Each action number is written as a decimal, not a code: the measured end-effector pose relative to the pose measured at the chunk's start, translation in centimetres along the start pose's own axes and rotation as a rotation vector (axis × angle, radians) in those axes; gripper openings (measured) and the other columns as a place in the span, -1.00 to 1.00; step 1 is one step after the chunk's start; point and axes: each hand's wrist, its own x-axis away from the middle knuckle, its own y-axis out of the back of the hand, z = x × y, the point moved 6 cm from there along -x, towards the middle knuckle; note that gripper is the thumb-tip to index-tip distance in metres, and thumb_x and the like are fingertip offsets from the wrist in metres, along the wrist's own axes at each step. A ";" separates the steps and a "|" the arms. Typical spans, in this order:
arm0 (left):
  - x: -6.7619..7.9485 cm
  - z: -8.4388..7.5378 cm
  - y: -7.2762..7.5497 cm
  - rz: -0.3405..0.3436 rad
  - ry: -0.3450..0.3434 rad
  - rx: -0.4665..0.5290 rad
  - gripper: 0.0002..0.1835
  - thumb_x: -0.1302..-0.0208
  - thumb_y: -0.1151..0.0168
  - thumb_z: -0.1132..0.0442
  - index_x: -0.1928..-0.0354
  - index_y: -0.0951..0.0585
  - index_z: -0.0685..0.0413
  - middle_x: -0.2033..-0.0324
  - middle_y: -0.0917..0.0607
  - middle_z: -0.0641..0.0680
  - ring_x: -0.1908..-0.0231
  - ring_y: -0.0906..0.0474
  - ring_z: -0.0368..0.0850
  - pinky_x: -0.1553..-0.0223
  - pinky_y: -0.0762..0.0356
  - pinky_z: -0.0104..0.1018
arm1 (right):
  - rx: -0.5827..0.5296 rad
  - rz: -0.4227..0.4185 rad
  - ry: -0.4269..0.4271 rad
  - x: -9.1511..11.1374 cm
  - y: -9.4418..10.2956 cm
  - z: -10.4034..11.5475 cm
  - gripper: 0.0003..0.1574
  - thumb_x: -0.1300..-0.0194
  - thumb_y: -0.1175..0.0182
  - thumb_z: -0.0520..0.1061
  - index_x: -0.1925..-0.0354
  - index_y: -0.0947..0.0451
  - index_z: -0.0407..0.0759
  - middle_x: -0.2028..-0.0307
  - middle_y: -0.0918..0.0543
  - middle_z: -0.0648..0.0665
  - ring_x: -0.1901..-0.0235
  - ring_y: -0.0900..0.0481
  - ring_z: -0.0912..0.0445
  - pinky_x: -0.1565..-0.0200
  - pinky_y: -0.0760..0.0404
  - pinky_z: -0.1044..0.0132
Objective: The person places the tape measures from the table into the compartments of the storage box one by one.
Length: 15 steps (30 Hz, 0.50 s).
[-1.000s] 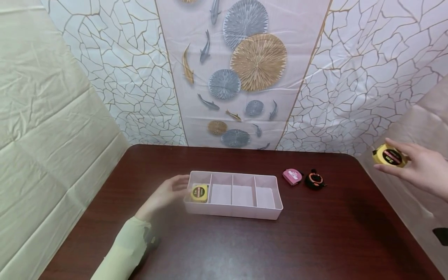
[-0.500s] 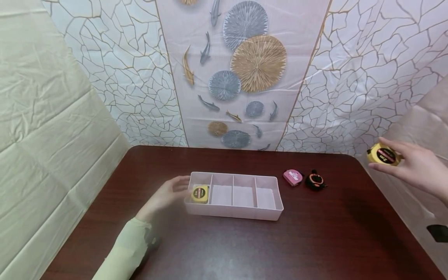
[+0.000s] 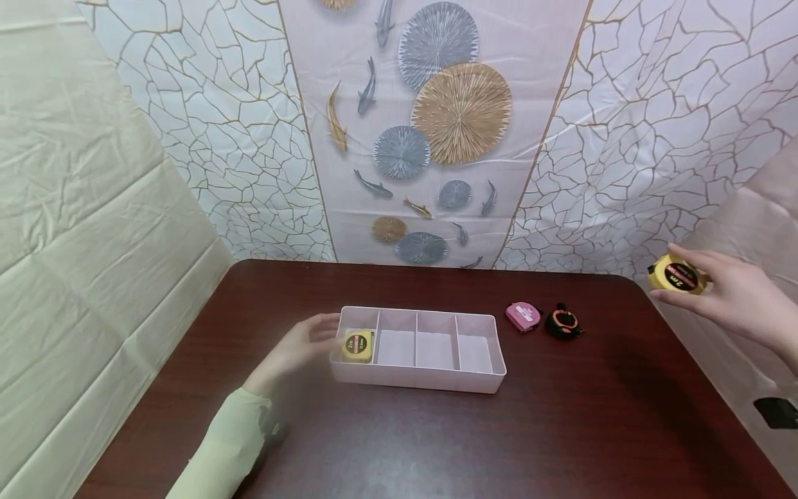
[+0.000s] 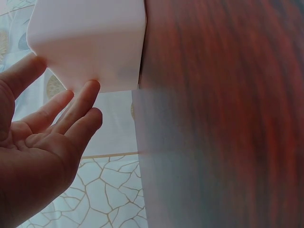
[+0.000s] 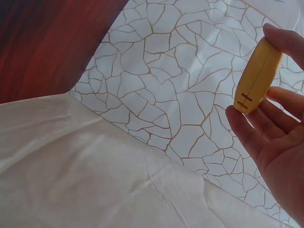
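In the head view my right hand [image 3: 738, 294] holds a yellow tape measure [image 3: 678, 276] in the air at the far right, pinched between thumb and fingertips. The right wrist view shows that tape measure's narrow edge [image 5: 256, 78] between the fingertips. My left hand [image 3: 299, 346] is at the left end of a pale pink divided box [image 3: 416, 380]. Seen from the left wrist, its fairly straight fingers [image 4: 80, 107] are right at the box's end wall [image 4: 90, 52]. Another yellow tape measure [image 3: 357, 346] lies in the leftmost compartment.
A pink tape measure [image 3: 523, 316] and a black-and-orange tape measure [image 3: 563, 323] lie on the dark wooden table [image 3: 411, 443], right of the box. Patterned cloth [image 3: 623, 173] hangs behind, with plain cream cloth [image 3: 106, 229] at the left side.
My right hand has drifted a little to the left with the yellow tape measure. My left hand stays at the box's end, and the box stays in place.
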 end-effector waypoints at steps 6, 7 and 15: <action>-0.1 0.4 0.0 -0.002 0.021 0.019 -0.36 -0.29 -0.41 0.08 -0.38 -0.45 -0.06 -0.26 -0.58 0.03 -0.25 -0.52 0.03 -0.24 -0.47 0.05 | -0.006 -0.017 0.028 -0.1 -0.2 0.2 -0.02 -0.13 -0.51 0.02 -0.33 -0.37 -0.47 -0.06 -0.54 -0.59 0.08 -0.52 -0.37 0.18 -0.40 -0.27; -0.1 0.4 0.0 -0.003 0.019 0.016 -0.37 -0.29 -0.41 0.08 -0.38 -0.45 -0.06 -0.26 -0.58 0.04 -0.25 -0.52 0.03 -0.24 -0.48 0.06 | -0.010 -0.015 0.029 -0.1 -0.2 0.3 -0.02 -0.13 -0.50 0.02 -0.33 -0.36 -0.46 -0.06 -0.54 -0.59 0.08 -0.51 -0.37 0.17 -0.40 -0.29; 0.0 0.4 0.0 -0.008 0.024 0.004 -0.36 -0.30 -0.40 0.06 -0.39 -0.45 -0.06 -0.26 -0.58 0.04 -0.25 -0.52 0.04 -0.23 -0.48 0.07 | -0.017 0.000 0.038 -0.3 -0.6 0.8 0.01 -0.12 -0.52 0.02 -0.35 -0.35 -0.45 -0.15 -0.49 -0.60 0.19 -0.50 -0.25 0.22 -0.43 -0.24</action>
